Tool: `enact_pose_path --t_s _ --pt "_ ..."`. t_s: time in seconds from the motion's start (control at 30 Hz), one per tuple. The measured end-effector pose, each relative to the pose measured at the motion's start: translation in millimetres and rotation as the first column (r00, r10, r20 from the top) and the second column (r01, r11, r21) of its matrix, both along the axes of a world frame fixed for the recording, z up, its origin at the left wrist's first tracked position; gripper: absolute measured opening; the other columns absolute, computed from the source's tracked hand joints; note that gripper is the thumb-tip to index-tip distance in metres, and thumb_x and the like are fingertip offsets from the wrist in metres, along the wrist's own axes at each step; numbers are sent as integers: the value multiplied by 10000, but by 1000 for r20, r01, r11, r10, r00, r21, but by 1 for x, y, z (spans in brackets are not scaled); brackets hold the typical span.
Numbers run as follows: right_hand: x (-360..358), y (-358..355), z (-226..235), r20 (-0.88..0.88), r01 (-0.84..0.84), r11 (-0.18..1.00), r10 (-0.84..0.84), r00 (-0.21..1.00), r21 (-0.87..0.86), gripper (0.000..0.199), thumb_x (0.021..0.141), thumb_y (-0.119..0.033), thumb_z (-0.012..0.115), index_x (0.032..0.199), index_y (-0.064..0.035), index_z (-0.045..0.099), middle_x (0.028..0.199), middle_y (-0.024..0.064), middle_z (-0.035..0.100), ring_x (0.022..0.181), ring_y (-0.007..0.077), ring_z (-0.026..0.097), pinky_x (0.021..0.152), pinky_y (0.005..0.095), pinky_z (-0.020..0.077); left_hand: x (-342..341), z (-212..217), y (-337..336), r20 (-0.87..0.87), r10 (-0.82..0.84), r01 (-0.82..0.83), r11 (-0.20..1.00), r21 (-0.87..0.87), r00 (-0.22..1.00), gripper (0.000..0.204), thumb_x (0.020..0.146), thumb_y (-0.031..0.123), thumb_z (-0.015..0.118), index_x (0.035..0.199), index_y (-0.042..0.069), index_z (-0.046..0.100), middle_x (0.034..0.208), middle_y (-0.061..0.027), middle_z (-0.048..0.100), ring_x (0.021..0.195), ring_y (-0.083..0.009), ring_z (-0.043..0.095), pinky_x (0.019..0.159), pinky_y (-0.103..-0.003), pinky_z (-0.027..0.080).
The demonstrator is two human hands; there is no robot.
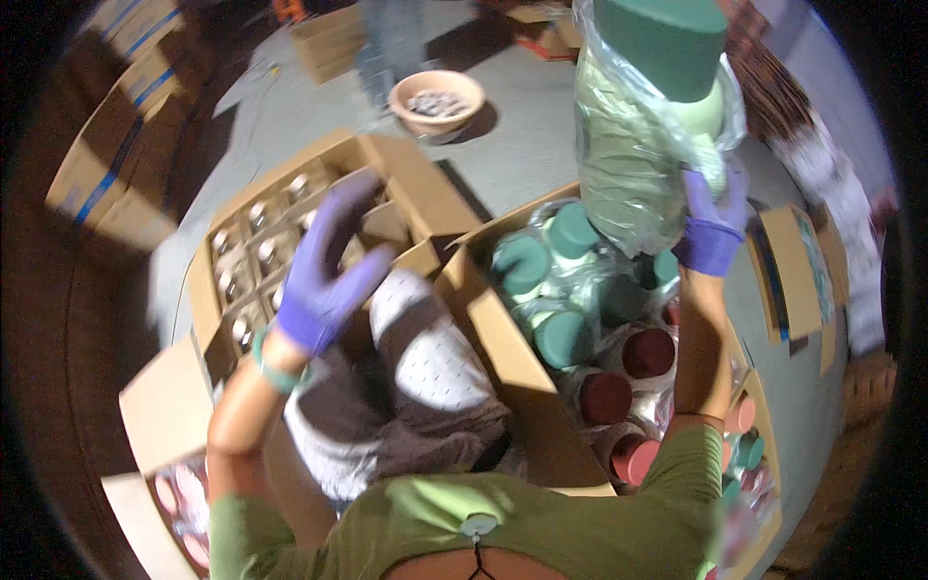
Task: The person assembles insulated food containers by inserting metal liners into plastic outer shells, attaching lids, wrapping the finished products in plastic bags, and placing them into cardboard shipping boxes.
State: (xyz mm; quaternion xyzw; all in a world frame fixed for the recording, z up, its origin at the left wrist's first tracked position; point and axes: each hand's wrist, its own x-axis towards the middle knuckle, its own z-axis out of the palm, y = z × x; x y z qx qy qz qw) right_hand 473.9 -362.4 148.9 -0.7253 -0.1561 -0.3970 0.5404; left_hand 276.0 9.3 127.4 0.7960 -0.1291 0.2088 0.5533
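Observation:
My right hand (713, 217), in a purple glove, grips the side of a pale green bottle with a dark green cap (633, 155), wrapped in clear crinkled plastic. It is held up above an open cardboard box (503, 333) on my right. Inside that box stand several similar capped bottles, with green caps (564, 338) and dark red caps (648, 353). My left hand (329, 266), also purple-gloved, is raised with fingers spread and nothing in it. Below it is a box with cardboard dividers (203, 300), holding several items with shiny round tops (259, 215).
Farther ahead a pinkish basin (435, 85) of small pale pieces stands on the grey floor, near a person's legs (391, 43). Cartons with blue tape (121, 159) are stacked at left. More boxes with capped bottles (749, 449) sit at lower right and lower left.

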Motion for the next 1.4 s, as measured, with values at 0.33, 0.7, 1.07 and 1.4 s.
enact_pose_path --t_s 0.33,0.7,1.07,1.4 --pt "-160 195 -46 -153 -811 566 823 546 148 472 707 -231 709 1096 13 601 1040 76 599 921 203 593 835 322 481 -93 59 51 455 190 -220 975 14 870 1140 661 230 905 1525 -19 204 1496 -204 385 1374 -292 403 1158 -417 316" --pt "-164 170 -68 -321 -901 102 913 253 -421 600 823 -297 698 1331 -41 504 1340 166 499 1209 307 508 1027 419 424 -212 -144 83 51 625 -626 780 -5 779 1026 737 570 767 1465 -32 366 1448 -230 425 1364 -364 399 1134 -441 311" --pt "-198 180 31 234 -434 556 766 599 -709 574 915 -463 548 1356 -100 491 1452 181 446 1336 333 439 1075 492 393 -164 -179 143 -515 249 -568 244 -786 820 436 1026 374 408 1178 43 647 1074 -126 699 900 -238 685 767 -395 575" --pt "-253 181 -178 196 -172 232 959 203 -957 439 790 -378 595 1225 -325 609 1405 -19 546 1199 204 534 1062 547 327 -31 -163 291 -378 -14 -301 576 -760 926 326 1015 300 468 1103 68 680 1100 -120 702 906 -212 684 803 -362 570"
